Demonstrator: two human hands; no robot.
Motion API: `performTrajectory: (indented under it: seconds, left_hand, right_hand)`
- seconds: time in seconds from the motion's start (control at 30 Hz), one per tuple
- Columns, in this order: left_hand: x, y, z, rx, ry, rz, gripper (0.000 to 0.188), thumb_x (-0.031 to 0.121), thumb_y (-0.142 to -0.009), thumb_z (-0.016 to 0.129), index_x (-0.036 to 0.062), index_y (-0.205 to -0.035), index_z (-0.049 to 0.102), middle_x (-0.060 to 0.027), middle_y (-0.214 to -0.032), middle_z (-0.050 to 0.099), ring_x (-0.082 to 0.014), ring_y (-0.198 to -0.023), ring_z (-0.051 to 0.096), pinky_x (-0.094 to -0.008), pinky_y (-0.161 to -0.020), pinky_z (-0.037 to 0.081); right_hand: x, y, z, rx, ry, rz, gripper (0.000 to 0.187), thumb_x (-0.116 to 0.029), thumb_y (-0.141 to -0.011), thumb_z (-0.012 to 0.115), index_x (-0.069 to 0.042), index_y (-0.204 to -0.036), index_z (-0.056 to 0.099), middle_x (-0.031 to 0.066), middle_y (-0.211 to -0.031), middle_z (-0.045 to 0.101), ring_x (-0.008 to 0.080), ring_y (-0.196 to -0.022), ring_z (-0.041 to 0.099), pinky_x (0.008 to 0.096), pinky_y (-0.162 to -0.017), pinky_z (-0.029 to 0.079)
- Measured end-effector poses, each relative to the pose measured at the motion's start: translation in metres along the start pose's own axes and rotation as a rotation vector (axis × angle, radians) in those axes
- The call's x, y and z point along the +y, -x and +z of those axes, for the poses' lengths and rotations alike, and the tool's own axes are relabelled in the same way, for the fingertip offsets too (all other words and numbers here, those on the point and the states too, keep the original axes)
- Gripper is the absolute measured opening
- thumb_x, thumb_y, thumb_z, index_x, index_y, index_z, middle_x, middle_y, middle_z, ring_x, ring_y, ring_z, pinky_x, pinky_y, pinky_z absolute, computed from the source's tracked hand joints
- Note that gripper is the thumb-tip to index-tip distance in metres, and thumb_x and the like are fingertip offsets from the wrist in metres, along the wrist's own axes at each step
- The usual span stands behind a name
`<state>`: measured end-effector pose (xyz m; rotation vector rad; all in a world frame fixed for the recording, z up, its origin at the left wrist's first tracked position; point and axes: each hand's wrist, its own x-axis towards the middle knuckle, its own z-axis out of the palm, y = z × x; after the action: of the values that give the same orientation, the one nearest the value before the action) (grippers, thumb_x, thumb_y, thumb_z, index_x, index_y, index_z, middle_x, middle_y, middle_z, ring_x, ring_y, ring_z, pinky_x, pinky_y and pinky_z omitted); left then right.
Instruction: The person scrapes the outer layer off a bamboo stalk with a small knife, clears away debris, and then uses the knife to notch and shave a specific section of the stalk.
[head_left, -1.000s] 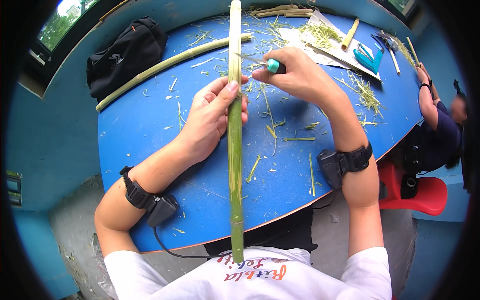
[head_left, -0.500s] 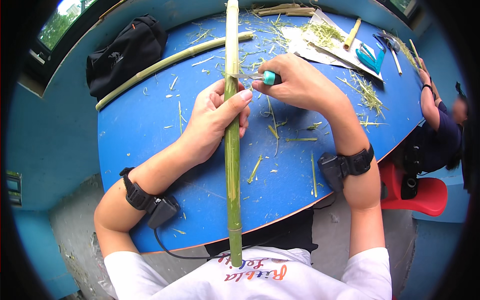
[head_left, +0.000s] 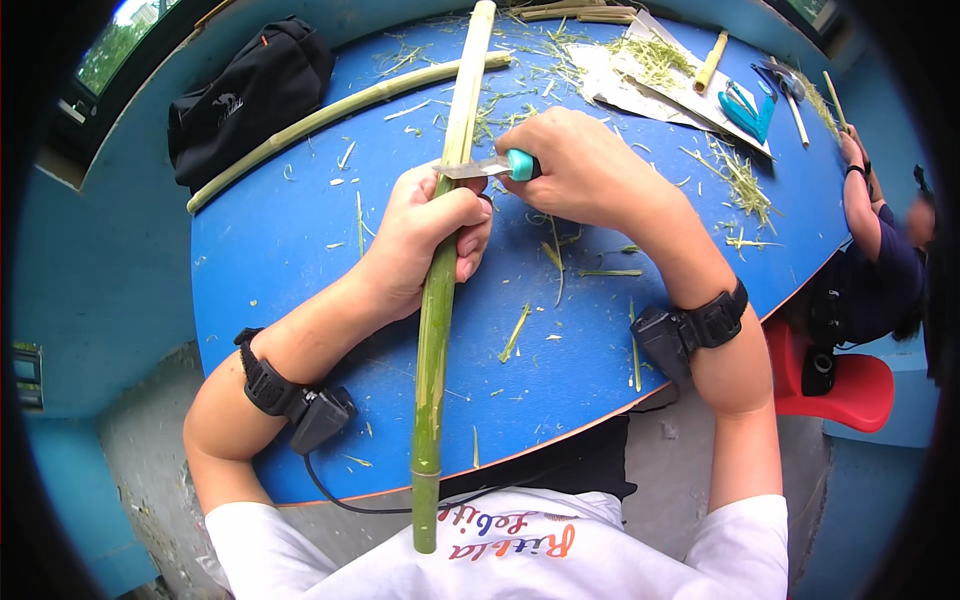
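Note:
A long green bamboo pole [head_left: 437,330] runs from near my shirt toward the far edge of the table, its upper part pale and scraped, its lower part green. My left hand [head_left: 437,232] is wrapped round its middle, thumb on top. In my right hand [head_left: 580,165] is a utility knife [head_left: 520,165] with a teal collar, the fingers closed on its handle. Its blade points left and lies across the bamboo just beyond my left hand. Most of the knife's handle is hidden in my fist.
On the blue table [head_left: 330,270] lie scattered shavings and another bamboo pole [head_left: 340,120]. A black bag [head_left: 250,100] stands at the far left. Paper sheets with shavings [head_left: 650,65], a bamboo piece [head_left: 711,62] and a teal tool [head_left: 742,110] lie far right. Another person [head_left: 880,240] works at the right edge.
The bamboo has tilted, its near end swinging left and its far end right. My right hand and the knife have shifted slightly left, with the blade now across the pole.

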<state>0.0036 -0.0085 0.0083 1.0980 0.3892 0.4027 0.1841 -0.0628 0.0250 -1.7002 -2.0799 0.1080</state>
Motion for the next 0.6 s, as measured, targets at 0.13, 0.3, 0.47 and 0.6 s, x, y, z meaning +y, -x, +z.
performTrajectory:
  seconds: [0.13, 0.3, 0.47, 0.6]
  left_hand:
    - [0.001, -0.002, -0.002, 0.000, -0.008, 0.020, 0.011, 0.005, -0.079, 0.051, 0.0063, -0.079, 0.040, -0.0029, -0.056, 0.045, -0.0095, -0.040, 0.043, -0.0231, -0.040, 0.036]
    - [0.001, -0.002, -0.004, 0.046, -0.024, 0.014, 0.011, 0.006, -0.081, 0.049, 0.0098, -0.082, 0.039, 0.0002, -0.054, 0.039, -0.0075, -0.040, 0.038, -0.0208, -0.038, 0.031]
    - [-0.001, 0.003, 0.003, -0.018, -0.055, -0.006, 0.013, 0.006, -0.080, 0.050, 0.0099, -0.082, 0.038, -0.0004, -0.054, 0.040, -0.0079, -0.039, 0.038, -0.0206, -0.036, 0.031]
    - [-0.002, 0.004, -0.003, -0.071, -0.084, 0.010, 0.014, 0.006, -0.079, 0.053, 0.0087, -0.082, 0.039, -0.0024, -0.057, 0.043, -0.0092, -0.039, 0.039, -0.0213, -0.035, 0.034]
  right_hand:
    - [0.000, -0.004, 0.006, 0.053, 0.076, 0.034, 0.011, -0.013, -0.072, 0.061, -0.003, -0.076, 0.061, 0.0194, -0.069, 0.060, 0.0392, -0.070, 0.058, 0.0461, -0.062, 0.046]
    - [0.003, -0.011, 0.015, 0.112, 0.100, 0.058, 0.011, -0.012, -0.069, 0.060, -0.004, -0.076, 0.062, 0.0193, -0.070, 0.061, 0.0382, -0.073, 0.060, 0.0459, -0.065, 0.047]
    - [0.036, -0.023, 0.011, 0.291, 0.133, 0.215, 0.013, -0.013, -0.070, 0.058, -0.003, -0.075, 0.064, 0.0203, -0.073, 0.063, 0.0366, -0.074, 0.064, 0.0448, -0.069, 0.051]
    - [0.055, -0.012, 0.004, 0.345, 0.070, 0.394, 0.017, -0.016, -0.073, 0.056, -0.002, -0.077, 0.065, 0.0224, -0.077, 0.063, 0.0387, -0.077, 0.063, 0.0465, -0.072, 0.049]
